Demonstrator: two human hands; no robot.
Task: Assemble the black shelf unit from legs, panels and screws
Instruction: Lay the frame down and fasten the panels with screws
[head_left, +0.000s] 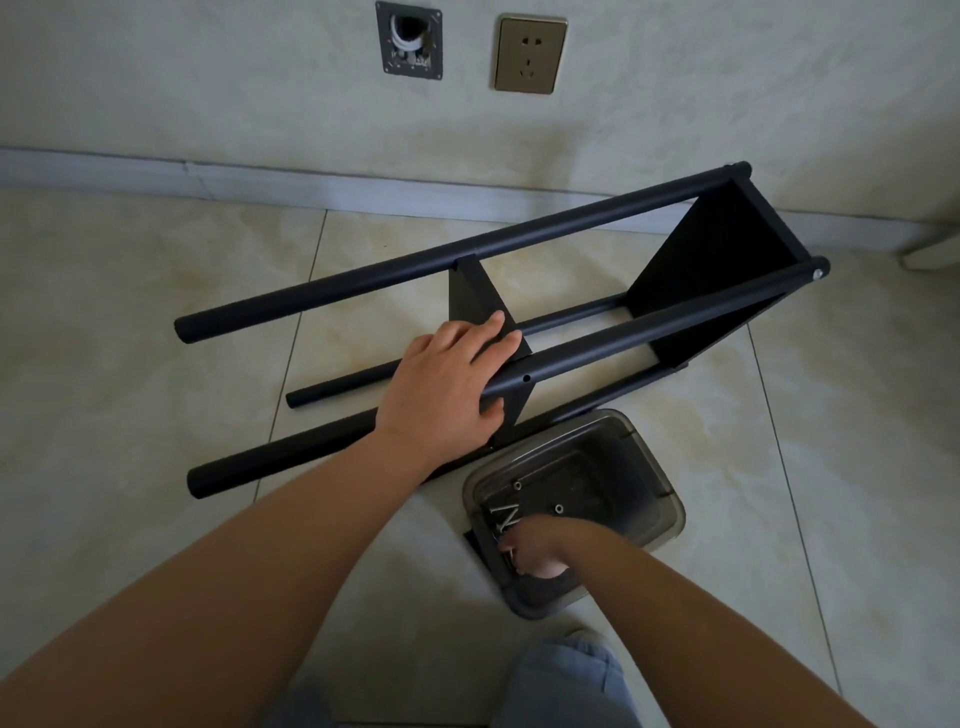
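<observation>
Two hands are at work on the floor. The left hand (445, 382) lies with fingers spread and mostly straight over the near upper leg (649, 335) of the black shelf unit (519, 312), and its fingertips touch the small middle panel (475, 301). The right hand (535, 545) is down inside a grey translucent container (654, 514), with its fingers curled; a thin metal piece shows at its fingertips, but I cannot tell for sure that the hand pinches it. Several loose screws (506, 514) lie on the bottom of this container, just beside the right hand. The container stands on the tiled floor (130, 338), close to the near lower leg (280, 457) of the unit. The shelf unit lies on its side, with four round black legs that run from lower left to upper right. A larger end panel (722, 270) sits between the legs at the far right end, where a silver screw head (817, 273) is visible in the tip of one leg. Behind the unit is a pale wall with a baseboard (311, 179), a gold power socket (530, 54) and an open wall box (410, 41) with white cable inside. At the bottom edge a knee in light blue fabric (566, 686) is visible.
</observation>
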